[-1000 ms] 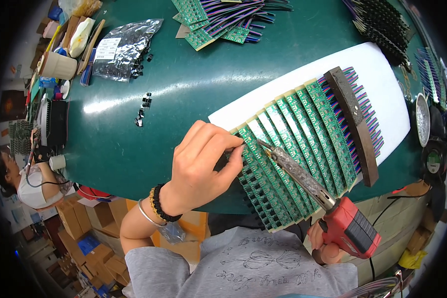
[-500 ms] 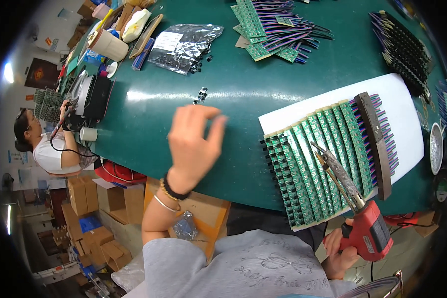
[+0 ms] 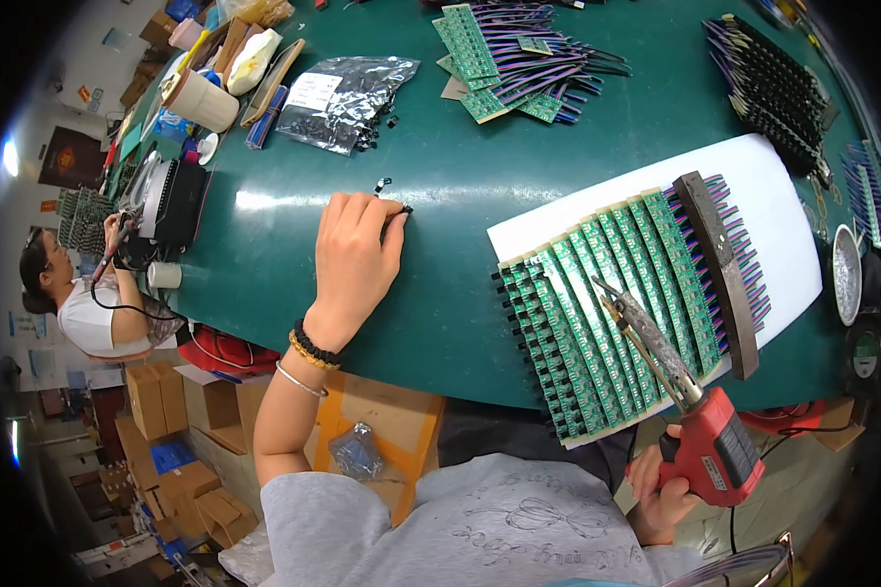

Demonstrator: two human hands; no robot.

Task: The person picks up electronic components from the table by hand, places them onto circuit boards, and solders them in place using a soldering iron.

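Observation:
My left hand (image 3: 355, 256) is over the green tabletop, thumb and forefinger pinched on a small black component (image 3: 407, 208). Just beyond it lies another small black component (image 3: 383, 184). Low on the right, my right hand (image 3: 659, 487) grips the handle of a red soldering gun (image 3: 720, 448). The gun's tip points up and left, above a row of green circuit boards (image 3: 612, 323). Black components line the left boards. A dark bar (image 3: 717, 276) lies across the boards' coloured wires, and a white sheet (image 3: 791, 240) is under them.
A plastic bag of black components (image 3: 347, 98) lies at the back. Wired circuit boards (image 3: 499, 68) are piled behind the sheet, with a dark bundle (image 3: 778, 98) at far right. A metal dish (image 3: 847, 274) stands at the right edge. A co-worker (image 3: 98, 293) sits at left.
My left hand has come down slightly left and closed its fingertips on a small black component. The right hand keeps hold of the soldering gun. The whole view has shifted a little.

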